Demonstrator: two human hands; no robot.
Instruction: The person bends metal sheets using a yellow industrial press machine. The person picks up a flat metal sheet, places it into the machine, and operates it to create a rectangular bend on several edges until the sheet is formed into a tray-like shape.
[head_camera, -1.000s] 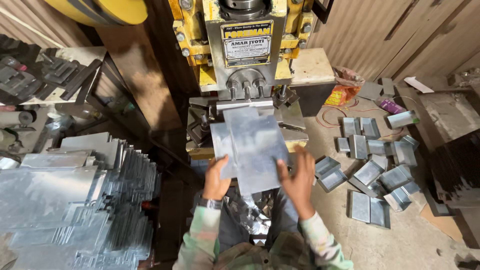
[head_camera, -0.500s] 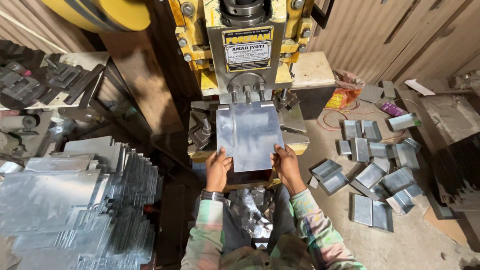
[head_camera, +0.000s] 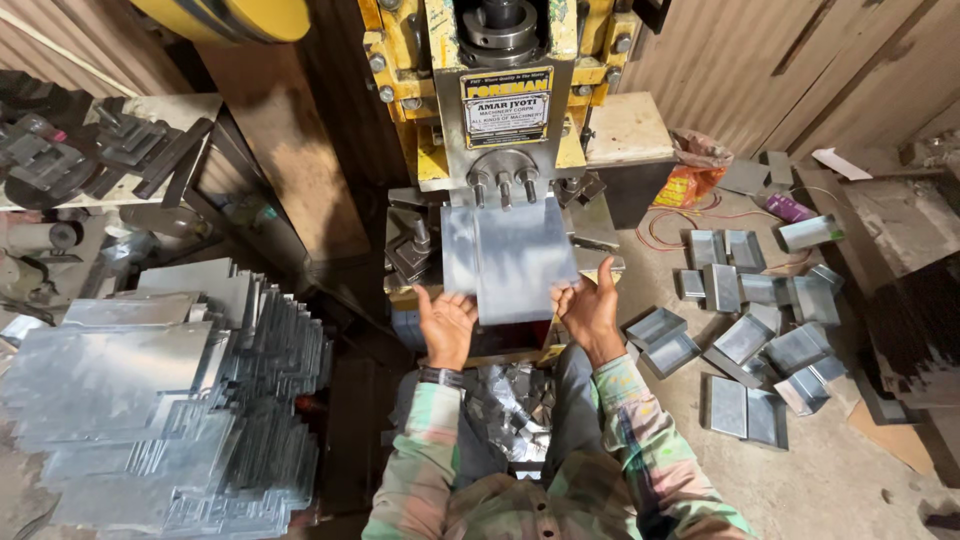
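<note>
Fingers of left hand (head_camera: 447, 325) and right hand (head_camera: 590, 305) spread open, touching near edge of metal sheet (head_camera: 510, 258); press machine (head_camera: 503, 110) beyond, sheet stack (head_camera: 150, 390) leftward, folded trays (head_camera: 750, 330) rightward.

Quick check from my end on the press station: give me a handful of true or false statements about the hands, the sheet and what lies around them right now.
1. Both hands touch the near edge of the metal sheet. True: left hand and right hand are at its near corners.
2. The sheet lies on the floor. False: it rests on the bed of the yellow press, under the punches.
3. A stack of flat blanks sits on the person's left. True.
4. The folded metal trays are piled on the press. False: they lie scattered on the floor to the right.
5. The left wrist is bare. False: it wears a dark wristband.
</note>
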